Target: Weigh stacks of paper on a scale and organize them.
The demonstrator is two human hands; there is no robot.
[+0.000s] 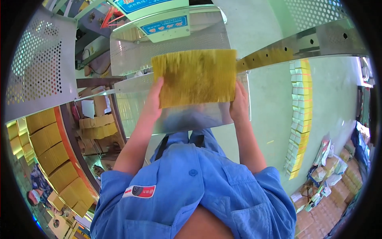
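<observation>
The yellow stack [195, 77] sat just above the centre of the frame, its ridged, brown-stained face showing. The left hand [152, 102] clamped its left edge and the right hand [239, 104] its right edge — the two hands apart, with the stack between them. Behind it lay a shiny metal surface [191, 121]. A perforated panel [36, 59] filled the upper left — and a row of yellow-and-white bundles [300, 115] lined the right.
</observation>
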